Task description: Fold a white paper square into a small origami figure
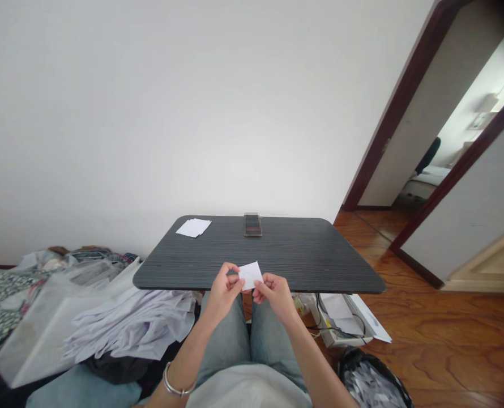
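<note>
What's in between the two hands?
A small white piece of paper is between the left hand and the right hand, held by both. The head view shows it.

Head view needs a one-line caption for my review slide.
Left hand and right hand pinch a white paper by the near edge of a dark table.

Pale wall (pixel 235 113) — softly lit; brown wooden floor (pixel 468 328).
</note>
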{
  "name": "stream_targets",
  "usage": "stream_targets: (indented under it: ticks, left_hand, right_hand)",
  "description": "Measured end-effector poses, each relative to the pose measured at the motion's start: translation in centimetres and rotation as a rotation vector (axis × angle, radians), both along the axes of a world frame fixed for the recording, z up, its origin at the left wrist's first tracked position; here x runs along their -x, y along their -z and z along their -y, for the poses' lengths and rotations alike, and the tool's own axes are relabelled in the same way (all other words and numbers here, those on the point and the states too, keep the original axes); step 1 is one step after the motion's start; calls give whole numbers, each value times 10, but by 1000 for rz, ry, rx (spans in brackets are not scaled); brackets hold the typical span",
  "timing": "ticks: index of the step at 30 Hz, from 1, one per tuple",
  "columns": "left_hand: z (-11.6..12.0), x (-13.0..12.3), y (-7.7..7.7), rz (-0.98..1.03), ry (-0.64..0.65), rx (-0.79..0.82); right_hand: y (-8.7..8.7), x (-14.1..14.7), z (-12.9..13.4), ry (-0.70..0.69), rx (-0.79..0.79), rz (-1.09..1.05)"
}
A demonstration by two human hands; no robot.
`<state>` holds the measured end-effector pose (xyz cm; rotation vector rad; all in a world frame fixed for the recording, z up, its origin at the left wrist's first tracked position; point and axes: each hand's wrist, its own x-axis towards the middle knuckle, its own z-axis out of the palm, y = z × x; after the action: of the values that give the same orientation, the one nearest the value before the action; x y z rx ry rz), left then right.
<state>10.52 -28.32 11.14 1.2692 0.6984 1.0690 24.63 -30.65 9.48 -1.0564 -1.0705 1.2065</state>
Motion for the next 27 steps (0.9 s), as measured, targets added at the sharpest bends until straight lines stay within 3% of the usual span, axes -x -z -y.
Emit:
stream_targets:
  ticks: [11,20,27]
  left_hand:
    - [0,10,-4,-9,80,2]
    - [1,-6,3,-32,-132,-25]
    - [-6,4,5,-78,-142,-65]
  right_hand:
    - [-2,-5,0,-46,25,-16]
    - [-2,-1,1,-51,34,-16]
    - [1,-3,-2,-75,23,30]
